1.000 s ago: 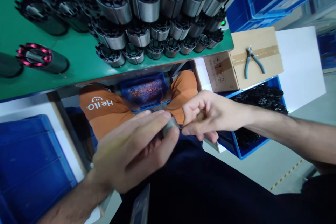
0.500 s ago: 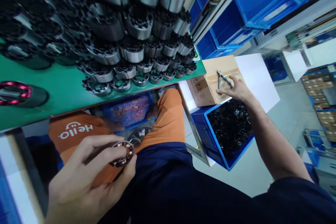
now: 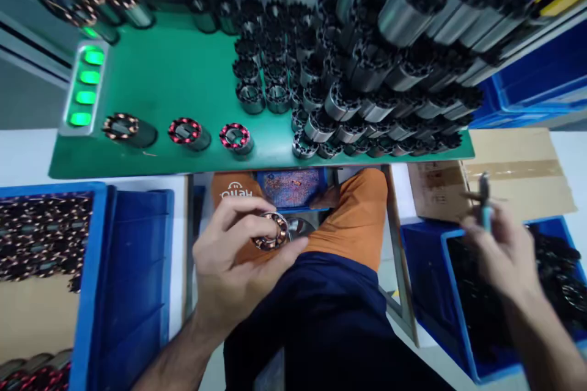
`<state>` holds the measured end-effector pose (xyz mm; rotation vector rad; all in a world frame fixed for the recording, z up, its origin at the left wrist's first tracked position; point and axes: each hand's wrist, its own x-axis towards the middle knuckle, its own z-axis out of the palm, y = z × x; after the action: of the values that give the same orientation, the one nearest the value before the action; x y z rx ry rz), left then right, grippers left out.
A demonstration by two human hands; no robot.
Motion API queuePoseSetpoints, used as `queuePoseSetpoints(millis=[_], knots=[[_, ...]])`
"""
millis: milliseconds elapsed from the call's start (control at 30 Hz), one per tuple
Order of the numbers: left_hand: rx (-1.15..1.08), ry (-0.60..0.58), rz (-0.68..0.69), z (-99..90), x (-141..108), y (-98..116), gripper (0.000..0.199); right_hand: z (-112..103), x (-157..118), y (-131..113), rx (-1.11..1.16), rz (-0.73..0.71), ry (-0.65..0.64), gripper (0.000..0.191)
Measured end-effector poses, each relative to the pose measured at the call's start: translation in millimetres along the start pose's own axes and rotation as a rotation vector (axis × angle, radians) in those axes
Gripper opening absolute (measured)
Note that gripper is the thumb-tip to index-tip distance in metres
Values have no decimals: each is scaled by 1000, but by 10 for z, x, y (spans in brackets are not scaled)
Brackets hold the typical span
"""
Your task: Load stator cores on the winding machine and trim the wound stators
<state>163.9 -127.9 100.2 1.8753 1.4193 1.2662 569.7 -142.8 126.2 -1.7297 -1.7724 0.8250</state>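
Above the person's lap, my left hand (image 3: pixel 243 244) grips a round copper-wound stator (image 3: pixel 278 231) between fingers and thumb. My right hand (image 3: pixel 499 238), smeared by motion, is closed on a pair of pliers (image 3: pixel 485 198) with the jaws pointing up. It is over the near edge of a flattened cardboard box (image 3: pixel 509 162) and a blue bin of black parts (image 3: pixel 452 275). On the green mat (image 3: pixel 183 61) stand a stator with copper windings (image 3: pixel 131 129) and two with red windings, one further left (image 3: pixel 189 133) and one further right (image 3: pixel 236 137).
Stacked dark stators (image 3: pixel 367 73) crowd the mat's right half. At its left edge lies a panel with green lights (image 3: pixel 85 88). A blue bin (image 3: pixel 92 317) of wound stators stands at the left. Below the mat's edge is a blue tray (image 3: pixel 293 188) of small bits.
The view has swung left. My right hand has picked up the pliers from the cardboard and lifted them. My left hand still holds the copper-wound stator.
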Motion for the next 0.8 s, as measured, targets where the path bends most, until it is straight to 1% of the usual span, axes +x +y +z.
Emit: queuePoseSetpoints(millis=[33,67,100,133,200,267,300,400,467,567,700,800], knots=[[10,9,-3,2,-12,-8,25,202,-70,-222,71,-92,13,15],[18,16,4,8,-22,-10,26,403,-119,-430,130,-143,-60,23],[25,14,16,13,-28,-6,26,592,-148,-607,191,-211,-169,38],[34,4,29,15,-32,3,26,762,-160,-743,234,-238,-230,46],[53,-14,61,6,-40,27,24,1030,-160,-880,301,-238,-284,47],[76,-15,91,-17,-57,42,23,1205,-160,-874,359,-207,-284,43],[87,-9,107,-29,-71,44,24,1263,-164,-842,388,-195,-290,44],[117,11,134,-45,-124,28,27,1357,-176,-743,454,-181,-324,53],[122,6,135,-33,-159,13,27,1378,-178,-716,481,-179,-353,59],[115,-7,134,-3,-191,0,25,1381,-180,-721,479,-169,-366,62],[110,-6,142,17,-197,5,25,1377,-201,-727,428,-165,-328,66],[102,-2,145,20,-191,20,24,1388,-222,-723,417,-192,-282,67]])
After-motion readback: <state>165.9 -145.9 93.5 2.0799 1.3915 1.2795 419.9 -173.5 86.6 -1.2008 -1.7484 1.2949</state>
